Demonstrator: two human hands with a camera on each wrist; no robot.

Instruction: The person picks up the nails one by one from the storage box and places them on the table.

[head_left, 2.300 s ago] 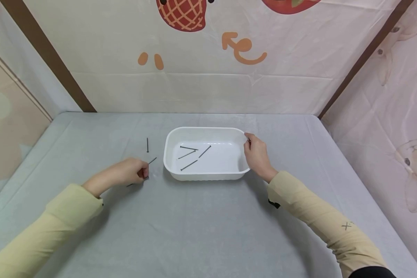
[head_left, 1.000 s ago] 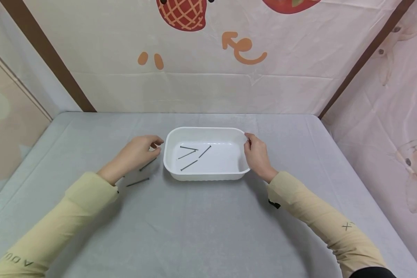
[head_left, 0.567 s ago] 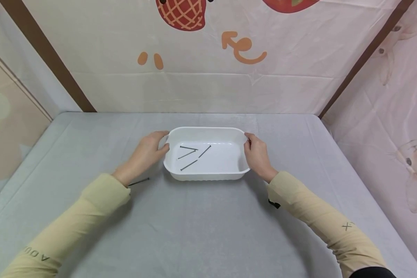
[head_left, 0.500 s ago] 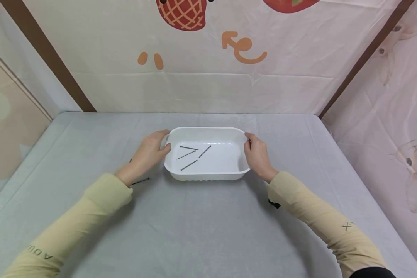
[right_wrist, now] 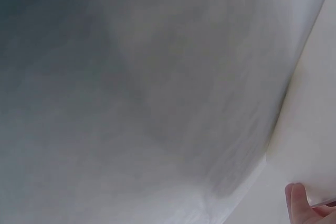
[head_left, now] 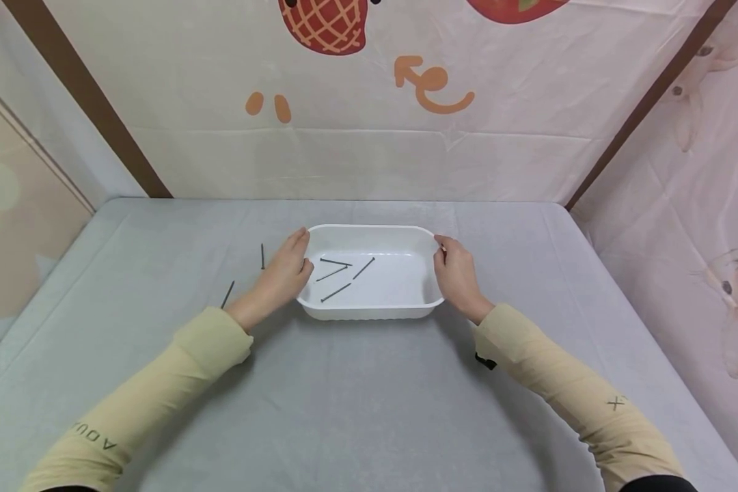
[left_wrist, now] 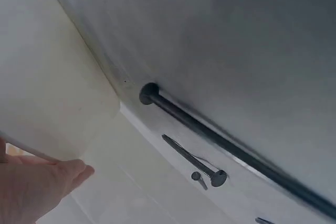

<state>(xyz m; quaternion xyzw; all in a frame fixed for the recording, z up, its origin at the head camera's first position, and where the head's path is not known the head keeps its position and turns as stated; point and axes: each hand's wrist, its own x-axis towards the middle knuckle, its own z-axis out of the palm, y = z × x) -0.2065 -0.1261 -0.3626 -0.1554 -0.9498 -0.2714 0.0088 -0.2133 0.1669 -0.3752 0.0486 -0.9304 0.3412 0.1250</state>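
A white rectangular tray (head_left: pixel 372 313) stands on the grey cloth in the head view, with several dark nails (head_left: pixel 335 293) lying on its floor toward the left. My left hand (head_left: pixel 277 279) grips the tray's left end, its thumb over the rim. At the opposite end my right hand (head_left: pixel 460 275) pinches the right rim. To the left of the tray lie loose nails; one nail (head_left: pixel 262 257) sits beyond my left hand and another nail (head_left: pixel 227 294) pokes out beside the wrist. The left wrist view shows a long nail (left_wrist: pixel 220 141) close up on the cloth.
A light grey cloth (head_left: pixel 369 410) covers the table. Pale printed curtains (head_left: pixel 369 164) rise behind its back edge and at both sides. My left forearm passes over the area of the loose nails and hides some of them.
My left hand let go of a nail on the cloth, moved right and up to the tray's left end, and now grips it. The right hand and the nails inside the tray have stayed put.
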